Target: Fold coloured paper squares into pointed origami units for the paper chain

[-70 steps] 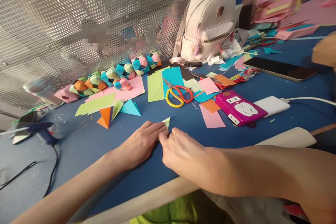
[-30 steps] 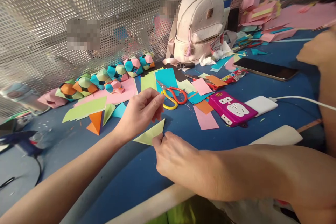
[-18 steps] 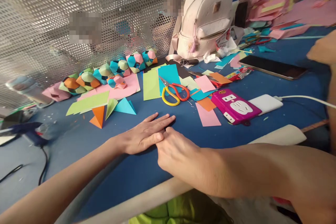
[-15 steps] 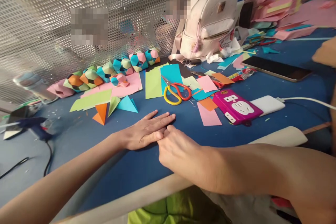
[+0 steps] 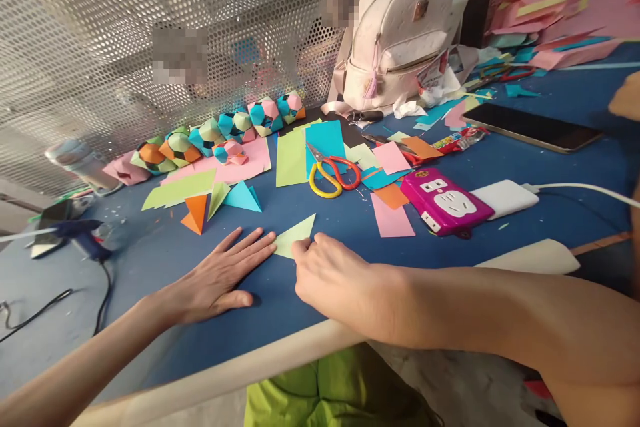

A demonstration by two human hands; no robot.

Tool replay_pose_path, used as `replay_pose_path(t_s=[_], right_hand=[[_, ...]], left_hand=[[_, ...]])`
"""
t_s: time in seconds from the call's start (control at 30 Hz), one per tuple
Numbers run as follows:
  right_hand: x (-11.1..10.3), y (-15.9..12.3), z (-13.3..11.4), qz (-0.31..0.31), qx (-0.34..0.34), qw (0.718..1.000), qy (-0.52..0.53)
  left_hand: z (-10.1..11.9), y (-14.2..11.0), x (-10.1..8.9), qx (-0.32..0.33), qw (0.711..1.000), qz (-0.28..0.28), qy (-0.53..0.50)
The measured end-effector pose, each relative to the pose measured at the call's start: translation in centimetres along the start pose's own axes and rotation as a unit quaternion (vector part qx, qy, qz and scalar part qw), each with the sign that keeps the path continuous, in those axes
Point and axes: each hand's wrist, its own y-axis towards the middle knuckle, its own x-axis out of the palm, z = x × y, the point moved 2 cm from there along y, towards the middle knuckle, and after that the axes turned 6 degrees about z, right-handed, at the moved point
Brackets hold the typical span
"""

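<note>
Your paper (image 5: 294,235) lies on the blue table (image 5: 240,340) in front of you: pale green, folded to a long point at the upper right, its lower right part hidden by your right hand (image 5: 333,277). That hand's fingers are curled against the near edge; you cannot tell whether they pinch it or only press. Your left hand (image 5: 217,283) lies flat, fingers spread and gripping nothing, tips at the paper's left end. Beyond sit three folded pieces, orange (image 5: 195,212), green (image 5: 218,199) and blue (image 5: 241,197), then the scissors (image 5: 321,157) on loose sheets. The pink card (image 5: 393,216) and purple socket (image 5: 450,204) lie to the right, apart from the paper.
</note>
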Motion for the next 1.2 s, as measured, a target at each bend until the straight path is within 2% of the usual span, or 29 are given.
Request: replay_pose_path(t_s=[0.1, 0.2, 0.27, 0.33, 0.43, 0.5, 0.6, 0.7, 0.83, 1.0, 1.1, 1.2], right_hand=[[0.0, 0.3, 0.2, -0.012, 0.003, 0.999, 0.030], [-0.2, 0.6, 0.4, -0.043, 0.000, 0.997, 0.066], [-0.4, 0.8, 0.9, -0.071, -0.001, 0.993, 0.092], [-0.6, 1.0, 1.6, -0.093, 0.002, 0.989, 0.113], [-0.3, 1.7, 3.5, -0.119, 0.003, 0.981, 0.153], [0.1, 2.2, 4.9, -0.125, 0.002, 0.973, 0.195], [0.8, 2.8, 6.8, -0.086, 0.031, 0.967, 0.239], [1.3, 3.0, 7.1, -0.064, 0.053, 0.972, 0.219], [1.7, 2.8, 6.1, -0.104, 0.017, 0.977, 0.187], [2.0, 2.4, 7.9, -0.143, 0.124, 0.973, 0.132], [2.1, 2.6, 8.9, -0.171, 0.136, 0.962, 0.161], [2.2, 3.1, 9.0, -0.120, 0.146, 0.963, 0.194]], left_hand=[[-0.2, -3.2, 0.2, -0.023, 1.000, 0.016, 0.009], [0.1, -4.7, 0.0, -0.065, 0.995, 0.076, 0.000], [0.6, -4.0, -0.4, -0.114, 0.983, 0.143, -0.012], [1.2, -2.0, -0.8, -0.186, 0.959, 0.213, -0.032], [2.0, 2.0, -0.8, -0.216, 0.940, 0.249, -0.082], [2.3, 4.2, -0.5, -0.195, 0.945, 0.252, -0.080], [2.4, 5.6, 0.1, -0.181, 0.950, 0.248, -0.060], [2.3, 5.5, 0.5, -0.192, 0.945, 0.257, -0.065], [2.3, 5.1, 0.6, -0.201, 0.941, 0.263, -0.075], [2.2, 4.9, 0.7, -0.198, 0.939, 0.266, -0.090], [2.2, 4.8, 0.8, -0.196, 0.936, 0.277, -0.095], [2.3, 4.8, 0.8, -0.191, 0.935, 0.285, -0.090]])
